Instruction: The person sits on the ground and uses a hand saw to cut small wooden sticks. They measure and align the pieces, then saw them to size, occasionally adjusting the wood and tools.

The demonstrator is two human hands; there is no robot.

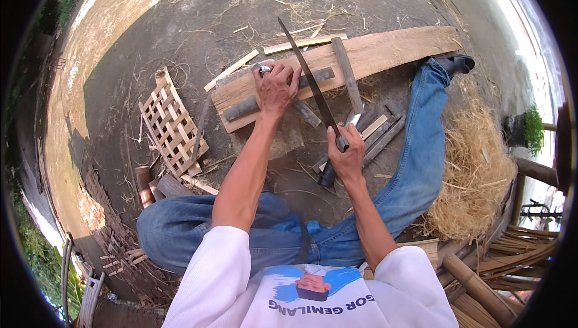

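Observation:
My right hand (pixel 347 153) is closed around the handle of a saw with a long, dark, tapering blade (pixel 319 100). The blade slants up and left, crossing a dark grey bamboo piece (pixel 244 109) just right of my left hand. My left hand (pixel 277 90) grips that piece from above, holding it down on a long wooden plank (pixel 385 57). Something small and shiny shows by its fingers. A second dark strip (pixel 347 75) lies across the plank, farther right. Below my right hand is a knife with a black handle (pixel 327 175); its bright blade is partly hidden.
A woven bamboo panel (pixel 171 120) lies at the left. Pale strips (pixel 306 43) lie beyond the plank, and dark split pieces (pixel 385 138) between it and my outstretched right leg (pixel 415 141). A heap of shavings (pixel 472 174) is at the right. Bamboo poles (pixel 481 289) are behind it.

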